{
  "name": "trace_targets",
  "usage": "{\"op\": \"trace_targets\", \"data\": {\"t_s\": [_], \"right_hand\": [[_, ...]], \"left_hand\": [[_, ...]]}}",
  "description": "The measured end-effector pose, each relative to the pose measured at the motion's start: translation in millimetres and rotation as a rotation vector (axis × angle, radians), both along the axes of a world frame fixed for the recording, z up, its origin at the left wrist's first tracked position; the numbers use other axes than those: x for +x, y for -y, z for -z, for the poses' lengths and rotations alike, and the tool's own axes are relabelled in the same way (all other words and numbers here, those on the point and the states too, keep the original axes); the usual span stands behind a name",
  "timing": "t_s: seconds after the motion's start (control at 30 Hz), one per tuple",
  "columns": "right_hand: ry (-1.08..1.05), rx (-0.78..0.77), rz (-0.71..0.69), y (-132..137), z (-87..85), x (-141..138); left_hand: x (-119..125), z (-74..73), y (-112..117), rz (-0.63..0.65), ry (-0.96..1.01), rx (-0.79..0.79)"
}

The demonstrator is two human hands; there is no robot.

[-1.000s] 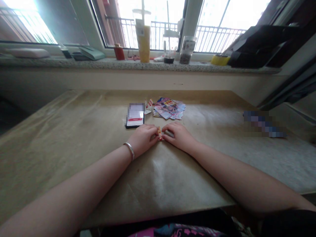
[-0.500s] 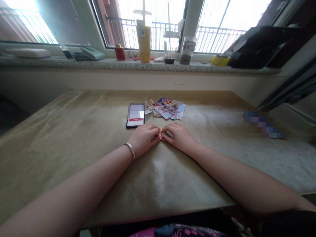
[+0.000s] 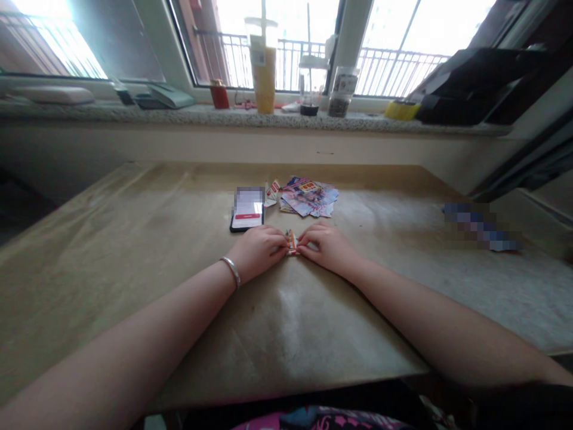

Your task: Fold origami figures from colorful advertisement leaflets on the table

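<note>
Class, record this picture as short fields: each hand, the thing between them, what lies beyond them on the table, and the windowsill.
Left hand: pinching one side of the small paper piece; bracelet at the wrist
Right hand: pinching the other side
Paper colours: white, orange, red
Beyond, left to right: phone, screen lit; folded paper; pile of printed sheets
Windowsill: includes red container, tall cup with yellow contents

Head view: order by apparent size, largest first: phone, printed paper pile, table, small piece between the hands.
1. Table
2. Printed paper pile and phone: too close to rank
3. Small piece, held between left hand and right hand, partly hidden
</note>
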State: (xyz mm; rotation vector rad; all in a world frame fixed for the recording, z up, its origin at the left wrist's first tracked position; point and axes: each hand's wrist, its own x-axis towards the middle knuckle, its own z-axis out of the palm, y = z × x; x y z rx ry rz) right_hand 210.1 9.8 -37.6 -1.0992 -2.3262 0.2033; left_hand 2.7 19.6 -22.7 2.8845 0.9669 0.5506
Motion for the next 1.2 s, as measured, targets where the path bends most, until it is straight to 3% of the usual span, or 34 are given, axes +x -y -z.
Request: {"op": "trace_targets", "data": {"t_s": [0.23,0.43,0.73,0.9,1.2], "right_hand": [[0.01,-0.014,-0.044,-1,-1.4,5],[0.147,0.048,-0.022,6,-7.0,3],[0.158,0.109,-0.07,8,-8.3,4],[0.225,0.164,-0.058,9,-11.7,6],[0.266,0.173,-0.151,14,-19.0,8]], "left_hand": [[-5,1.8,-4,0.072,0.036,-0.035],[-7,3.5,-4,0.067,0.007,-0.059],[0,7.6,-2,0.058,-0.008,-0.041],[2,1.4,5,-0.058,-0.102,0.069],[-2,2.7,7,0.015,-0.042,0.103]]}}
